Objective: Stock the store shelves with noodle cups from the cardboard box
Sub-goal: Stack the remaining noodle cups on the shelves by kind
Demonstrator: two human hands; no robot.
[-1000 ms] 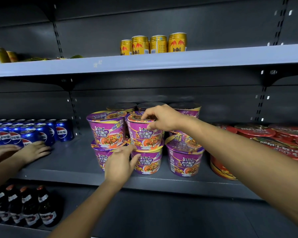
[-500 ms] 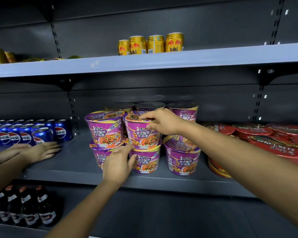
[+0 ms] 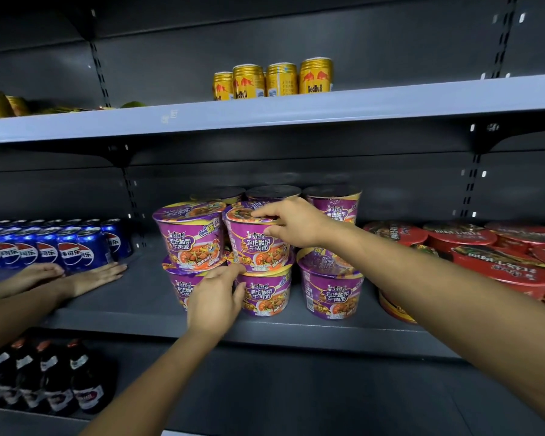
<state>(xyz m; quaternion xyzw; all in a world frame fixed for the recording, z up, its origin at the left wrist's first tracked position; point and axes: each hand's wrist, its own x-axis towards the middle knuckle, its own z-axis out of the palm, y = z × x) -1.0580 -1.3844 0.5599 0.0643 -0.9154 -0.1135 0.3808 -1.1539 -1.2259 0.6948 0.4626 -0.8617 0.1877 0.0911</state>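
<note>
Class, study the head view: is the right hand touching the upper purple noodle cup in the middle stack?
Touching. In the head view the right hand lays its fingers on the lid of the upper purple noodle cup, thumb against its rim.

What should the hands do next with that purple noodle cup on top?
Probably settle the upper noodle cup squarely onto the lower noodle cup: the right hand grips its rim, and the left hand touches the lower one.

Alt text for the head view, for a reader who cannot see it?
The person's right hand grips the rim of an upper purple noodle cup in a stack on a grey shelf, while the left hand touches the lower cups beneath. Pepsi cans stand left, red noodle bowls right.
</note>
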